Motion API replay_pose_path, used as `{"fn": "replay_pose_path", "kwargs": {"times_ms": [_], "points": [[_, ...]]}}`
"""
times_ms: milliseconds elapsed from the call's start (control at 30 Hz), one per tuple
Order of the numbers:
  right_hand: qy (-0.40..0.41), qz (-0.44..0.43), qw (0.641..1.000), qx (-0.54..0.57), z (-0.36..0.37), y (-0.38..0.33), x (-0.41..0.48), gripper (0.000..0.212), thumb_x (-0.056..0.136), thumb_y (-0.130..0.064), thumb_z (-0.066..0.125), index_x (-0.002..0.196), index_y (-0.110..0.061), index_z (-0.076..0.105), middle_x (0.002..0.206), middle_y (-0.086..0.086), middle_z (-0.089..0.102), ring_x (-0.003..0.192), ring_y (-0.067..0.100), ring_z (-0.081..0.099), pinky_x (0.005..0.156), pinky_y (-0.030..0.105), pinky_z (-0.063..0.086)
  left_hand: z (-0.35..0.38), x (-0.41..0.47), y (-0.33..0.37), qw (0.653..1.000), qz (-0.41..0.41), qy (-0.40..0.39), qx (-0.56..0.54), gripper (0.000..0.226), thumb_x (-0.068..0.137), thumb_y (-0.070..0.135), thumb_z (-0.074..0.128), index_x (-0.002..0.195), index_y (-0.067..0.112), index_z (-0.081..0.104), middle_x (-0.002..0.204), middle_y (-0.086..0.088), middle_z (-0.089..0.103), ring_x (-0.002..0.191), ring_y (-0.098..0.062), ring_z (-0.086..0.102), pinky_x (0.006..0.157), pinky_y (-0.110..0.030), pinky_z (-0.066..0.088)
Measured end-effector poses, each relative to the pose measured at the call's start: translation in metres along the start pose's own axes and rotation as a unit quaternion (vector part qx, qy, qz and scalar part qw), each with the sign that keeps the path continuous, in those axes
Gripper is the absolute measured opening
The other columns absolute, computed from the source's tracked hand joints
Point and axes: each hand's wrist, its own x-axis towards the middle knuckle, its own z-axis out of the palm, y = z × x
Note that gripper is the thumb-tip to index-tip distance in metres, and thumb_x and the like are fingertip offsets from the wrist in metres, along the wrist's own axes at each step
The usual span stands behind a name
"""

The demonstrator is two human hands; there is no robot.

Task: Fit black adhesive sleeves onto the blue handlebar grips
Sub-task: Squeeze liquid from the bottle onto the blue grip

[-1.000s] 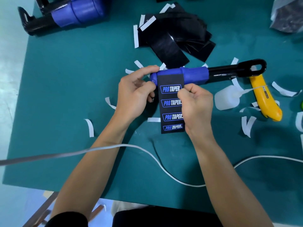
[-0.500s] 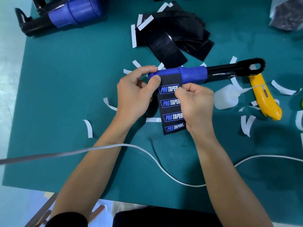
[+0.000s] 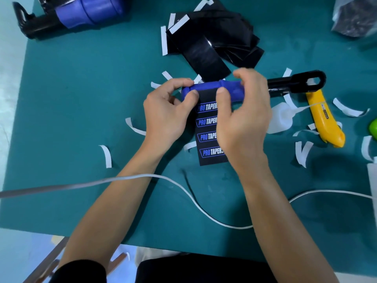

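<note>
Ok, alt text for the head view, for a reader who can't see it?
The left hand and right hand hold a blue grip at a green table, thumbs pressing the top of a black PRO TAPER sleeve onto it. Spare sleeves, white strips and a yellow knife lie around.

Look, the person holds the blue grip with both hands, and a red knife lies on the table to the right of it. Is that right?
Almost. The knife is yellow, not red; the head view shows it lying to the right of the blue grip. The left hand and the right hand do both hold that grip.
</note>
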Motion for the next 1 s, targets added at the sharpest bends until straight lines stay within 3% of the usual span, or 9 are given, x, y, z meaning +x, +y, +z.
{"fn": "replay_pose_path", "kwargs": {"times_ms": [67, 133, 300, 433, 567, 667, 867, 933, 1000], "points": [[-0.066, 0.022, 0.997, -0.036, 0.005, 0.004, 0.017, 0.036, 0.101, -0.021, 0.060, 0.133, -0.006, 0.063, 0.135, 0.006, 0.062, 0.131, 0.027, 0.052, 0.115, 0.042, 0.037, 0.000, -0.001, 0.000, 1.000, -0.001, -0.002, -0.004, 0.016, 0.081, 0.038, 0.074, 0.088, 0.052, 0.074, 0.068, -0.013, 0.067, 0.054, -0.035, 0.054, 0.052, -0.031, 0.046], [-0.098, 0.046, 0.993, -0.054, 0.008, 0.007, 0.024, 0.035, 0.102, -0.026, 0.058, 0.134, -0.012, 0.065, 0.128, -0.002, 0.061, 0.137, 0.026, 0.045, 0.118, 0.036, 0.029, 0.000, -0.001, -0.001, 1.000, -0.004, -0.005, -0.009, 0.015, 0.082, 0.036, 0.074, 0.089, 0.049, 0.075, 0.067, -0.015, 0.066, 0.054, -0.036, 0.053, 0.052, -0.033, 0.047], [-0.106, 0.034, 0.993, -0.042, 0.013, 0.010, 0.021, 0.031, 0.102, -0.024, 0.054, 0.127, -0.016, 0.071, 0.099, -0.025, 0.047, 0.131, 0.024, 0.041, 0.116, 0.036, 0.028, 0.004, -0.003, -0.002, 1.000, -0.019, 0.009, -0.016, 0.011, 0.080, 0.037, 0.072, 0.089, 0.043, 0.074, 0.071, -0.006, 0.069, 0.049, -0.012, 0.044, 0.052, -0.023, 0.041], [-0.131, 0.014, 0.989, -0.067, 0.015, 0.012, 0.025, 0.035, 0.100, -0.022, 0.048, 0.128, -0.019, 0.070, 0.115, -0.004, 0.068, 0.123, 0.016, 0.048, 0.120, 0.041, 0.023, 0.014, -0.004, 0.000, 0.999, -0.008, 0.020, 0.027, 0.011, 0.084, 0.041, 0.072, 0.092, 0.036, 0.068, 0.084, 0.017, 0.070, 0.051, -0.006, 0.044, 0.057, -0.023, 0.042], [-0.131, 0.051, 0.989, -0.039, 0.014, 0.012, 0.028, 0.034, 0.100, -0.027, 0.052, 0.128, -0.024, 0.069, 0.113, -0.009, 0.068, 0.120, 0.015, 0.047, 0.118, 0.033, 0.023, 0.015, -0.001, -0.003, 0.999, -0.011, 0.023, 0.040, 0.014, 0.082, 0.042, 0.072, 0.091, 0.034, 0.067, 0.085, 0.020, 0.070, 0.052, -0.006, 0.045, 0.058, -0.023, 0.042], [-0.131, 0.033, 0.989, -0.053, 0.013, 0.013, 0.025, 0.032, 0.100, -0.033, 0.056, 0.128, -0.024, 0.069, 0.107, -0.013, 0.060, 0.117, 0.009, 0.041, 0.118, 0.032, 0.022, 0.015, -0.001, -0.004, 0.999, -0.007, 0.023, 0.042, 0.014, 0.081, 0.044, 0.073, 0.090, 0.034, 0.067, 0.085, 0.021, 0.070, 0.051, -0.006, 0.045, 0.057, -0.021, 0.041], [-0.145, 0.068, 0.987, -0.025, 0.005, 0.027, 0.023, 0.038, 0.105, -0.025, 0.053, 0.142, -0.030, 0.061, 0.126, -0.012, 0.068, 0.126, 0.018, 0.041, 0.110, 0.016, 0.021, 0.008, 0.000, -0.005, 1.000, -0.006, 0.010, 0.017, 0.009, 0.082, 0.041, 0.073, 0.090, 0.041, 0.069, 0.088, 0.026, 0.073, 0.049, -0.006, 0.043, 0.056, -0.021, 0.042], [-0.143, 0.068, 0.987, -0.023, 0.007, 0.027, 0.023, 0.038, 0.105, -0.027, 0.053, 0.143, -0.027, 0.061, 0.126, -0.011, 0.068, 0.125, 0.016, 0.040, 0.111, 0.017, 0.020, 0.009, 0.000, -0.005, 1.000, 0.004, 0.010, 0.021, 0.008, 0.084, 0.039, 0.070, 0.091, 0.040, 0.069, 0.090, 0.027, 0.072, 0.050, -0.006, 0.044, 0.056, -0.021, 0.042], [-0.131, 0.043, 0.989, -0.045, 0.011, 0.024, 0.021, 0.038, 0.103, -0.033, 0.056, 0.139, -0.024, 0.064, 0.121, -0.009, 0.068, 0.122, 0.015, 0.045, 0.115, 0.026, 0.021, 0.014, -0.002, -0.004, 0.999, 0.012, 0.017, 0.042, 0.007, 0.086, 0.040, 0.066, 0.093, 0.038, 0.067, 0.088, 0.026, 0.070, 0.052, -0.007, 0.050, 0.059, -0.021, 0.042]]}}
